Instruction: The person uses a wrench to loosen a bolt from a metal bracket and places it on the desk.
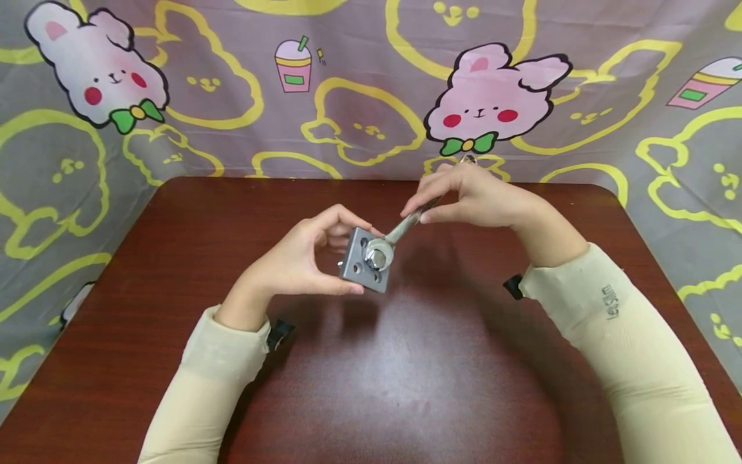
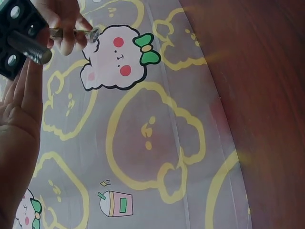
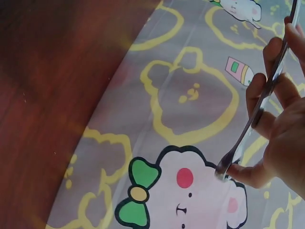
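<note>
My left hand grips a grey square metal plate with several holes by its edges, above the table. A bolt runs through the plate: its shiny hex head faces me, and the threaded shank sticks out behind in the left wrist view. My right hand holds a combination wrench along its handle, between thumb and fingers. The wrench's ring end sits around the bolt head. In the right wrist view the wrench lies across the fingers, its other end near the thumb.
Below both hands spreads a dark red-brown table. A grey curtain printed with rabbits and yellow outlines hangs behind it and along both sides. Dark clips or mounts show at the wrists, by the pale sleeves.
</note>
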`<control>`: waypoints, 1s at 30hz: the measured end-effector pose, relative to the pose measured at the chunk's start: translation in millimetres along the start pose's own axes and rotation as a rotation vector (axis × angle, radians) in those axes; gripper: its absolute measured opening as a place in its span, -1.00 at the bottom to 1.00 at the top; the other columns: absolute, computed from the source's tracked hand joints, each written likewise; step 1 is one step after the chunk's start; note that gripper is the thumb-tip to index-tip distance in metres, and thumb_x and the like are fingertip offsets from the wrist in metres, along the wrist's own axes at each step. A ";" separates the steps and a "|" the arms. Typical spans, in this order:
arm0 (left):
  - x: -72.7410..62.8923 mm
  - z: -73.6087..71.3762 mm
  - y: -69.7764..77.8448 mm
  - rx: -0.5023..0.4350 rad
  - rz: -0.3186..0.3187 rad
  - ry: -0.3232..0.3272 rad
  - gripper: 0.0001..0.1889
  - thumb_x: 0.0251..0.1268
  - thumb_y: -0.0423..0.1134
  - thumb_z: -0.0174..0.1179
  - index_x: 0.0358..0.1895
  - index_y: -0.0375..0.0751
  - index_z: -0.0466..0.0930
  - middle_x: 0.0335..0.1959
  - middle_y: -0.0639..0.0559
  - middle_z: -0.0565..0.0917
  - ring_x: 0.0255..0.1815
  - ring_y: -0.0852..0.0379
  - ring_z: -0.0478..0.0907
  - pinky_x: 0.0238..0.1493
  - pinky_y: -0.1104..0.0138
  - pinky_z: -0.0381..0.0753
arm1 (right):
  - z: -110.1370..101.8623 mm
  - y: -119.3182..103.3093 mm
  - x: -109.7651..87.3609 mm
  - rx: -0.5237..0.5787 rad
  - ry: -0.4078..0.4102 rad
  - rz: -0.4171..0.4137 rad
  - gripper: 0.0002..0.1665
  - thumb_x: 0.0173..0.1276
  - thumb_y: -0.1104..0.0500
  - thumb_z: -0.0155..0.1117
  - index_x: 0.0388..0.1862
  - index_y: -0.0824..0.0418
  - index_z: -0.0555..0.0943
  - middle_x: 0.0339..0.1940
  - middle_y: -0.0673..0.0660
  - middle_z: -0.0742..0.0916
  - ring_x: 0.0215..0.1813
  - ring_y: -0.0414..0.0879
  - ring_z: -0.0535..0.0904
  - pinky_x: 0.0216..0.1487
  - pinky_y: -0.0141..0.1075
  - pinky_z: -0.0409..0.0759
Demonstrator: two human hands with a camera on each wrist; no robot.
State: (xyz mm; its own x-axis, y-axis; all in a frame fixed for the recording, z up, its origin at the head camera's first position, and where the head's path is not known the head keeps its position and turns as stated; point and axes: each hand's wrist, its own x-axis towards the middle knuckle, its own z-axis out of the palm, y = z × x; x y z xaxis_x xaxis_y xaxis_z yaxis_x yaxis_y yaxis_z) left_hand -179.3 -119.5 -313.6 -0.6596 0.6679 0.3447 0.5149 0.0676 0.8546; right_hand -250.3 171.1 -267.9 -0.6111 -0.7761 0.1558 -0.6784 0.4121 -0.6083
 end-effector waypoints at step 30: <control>5.1 -1.0 -8.5 0.051 0.108 0.308 -0.21 -0.28 -0.65 0.52 0.14 -0.41 0.32 0.21 -0.22 0.62 0.09 0.11 0.67 0.10 0.24 0.69 | 33.4 -12.8 -35.3 0.265 0.449 0.272 -0.70 0.25 0.33 0.42 -0.02 0.18 0.76 -0.26 -0.22 0.79 -0.21 -0.24 0.60 -0.28 -0.47 0.56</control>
State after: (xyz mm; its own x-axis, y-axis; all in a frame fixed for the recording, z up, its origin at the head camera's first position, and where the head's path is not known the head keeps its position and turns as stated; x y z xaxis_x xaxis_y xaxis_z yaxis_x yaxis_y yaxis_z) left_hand -187.6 -117.5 -318.7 -0.7302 0.4182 0.5404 0.6126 0.0504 0.7888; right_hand -206.5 177.2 -291.6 -0.9010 -0.3573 0.2461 -0.3833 0.3899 -0.8373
